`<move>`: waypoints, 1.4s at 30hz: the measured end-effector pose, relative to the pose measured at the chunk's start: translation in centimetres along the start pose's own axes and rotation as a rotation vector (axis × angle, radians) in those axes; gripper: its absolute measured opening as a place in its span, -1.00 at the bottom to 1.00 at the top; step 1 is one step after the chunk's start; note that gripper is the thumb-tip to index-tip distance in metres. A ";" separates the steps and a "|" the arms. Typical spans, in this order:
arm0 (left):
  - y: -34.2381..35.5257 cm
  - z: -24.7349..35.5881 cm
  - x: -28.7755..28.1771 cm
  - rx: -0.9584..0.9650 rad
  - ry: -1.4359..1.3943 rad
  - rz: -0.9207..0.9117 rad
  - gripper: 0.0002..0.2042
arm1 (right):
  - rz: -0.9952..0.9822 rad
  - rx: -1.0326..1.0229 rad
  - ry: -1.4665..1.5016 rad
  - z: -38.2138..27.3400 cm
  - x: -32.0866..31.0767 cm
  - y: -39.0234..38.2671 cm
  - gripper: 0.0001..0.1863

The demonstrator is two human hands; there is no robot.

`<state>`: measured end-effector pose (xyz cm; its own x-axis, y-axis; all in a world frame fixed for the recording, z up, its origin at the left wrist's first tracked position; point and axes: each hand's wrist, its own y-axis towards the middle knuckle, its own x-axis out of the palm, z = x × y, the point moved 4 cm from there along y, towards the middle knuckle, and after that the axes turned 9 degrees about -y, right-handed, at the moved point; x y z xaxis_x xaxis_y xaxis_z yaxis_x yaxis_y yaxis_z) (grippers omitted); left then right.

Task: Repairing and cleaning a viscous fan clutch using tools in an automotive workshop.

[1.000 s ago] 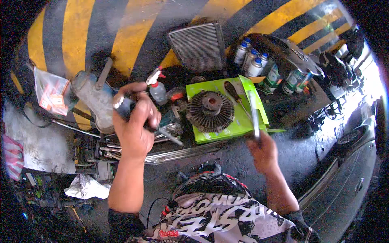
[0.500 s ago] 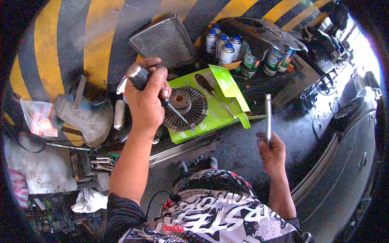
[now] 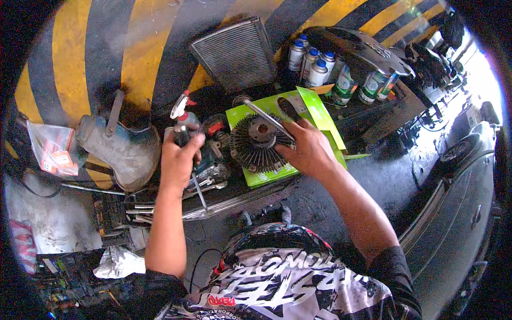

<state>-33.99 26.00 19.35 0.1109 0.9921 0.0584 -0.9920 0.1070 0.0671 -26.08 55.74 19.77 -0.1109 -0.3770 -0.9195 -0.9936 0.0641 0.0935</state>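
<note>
My left hand point(image 3: 180, 162) grips a dark-handled screwdriver point(image 3: 199, 188), its metal shaft angled down toward the bench edge. My right hand point(image 3: 306, 149) is closed on a chrome bar point(image 3: 265, 117) lying across the finned round metal part point(image 3: 250, 152), its fingers at that part's rim. The finned part rests on a bright green flattened box point(image 3: 256, 178). Another screwdriver point(image 3: 289, 106) lies on the box, partly hidden by the right hand. A spray bottle point(image 3: 184, 106) stands behind my left hand, near loose wrenches point(image 3: 213, 184).
A radiator-like panel point(image 3: 232, 56) stands behind the bench, with several cans point(image 3: 317, 74) at back right. A scuffed metal piece point(image 3: 117, 149) and bagged items point(image 3: 50, 149) sit left. A car point(image 3: 464, 213) borders the right side, and striped paint point(image 3: 74, 53) covers the back.
Since half a second ago my left hand has dropped lower, taking the screwdriver off the finned part. My right hand has moved left and up, bringing the chrome bar across that part.
</note>
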 end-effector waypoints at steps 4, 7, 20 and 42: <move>-1.5 -3.1 -2.1 0.060 0.246 -0.004 -0.67 | -0.076 -0.174 -0.181 -2.6 2.3 3.7 -0.22; -3.1 -5.0 -2.6 -0.082 0.297 -0.054 -0.64 | -0.104 -0.172 -0.247 -2.9 3.4 5.0 -0.26; -0.2 -6.9 1.5 -0.004 0.148 -0.287 -0.31 | -0.229 0.311 0.372 2.9 6.2 6.5 -0.35; 4.1 -8.6 3.9 -0.304 0.028 -0.256 -0.55 | -0.298 0.463 0.771 7.6 6.2 3.5 -0.17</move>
<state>-38.19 30.87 11.25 0.3595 0.9318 0.0503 -0.9055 0.3614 -0.2223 -30.09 60.63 11.46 -0.0032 -0.9331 -0.3596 -0.8938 0.1639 -0.4175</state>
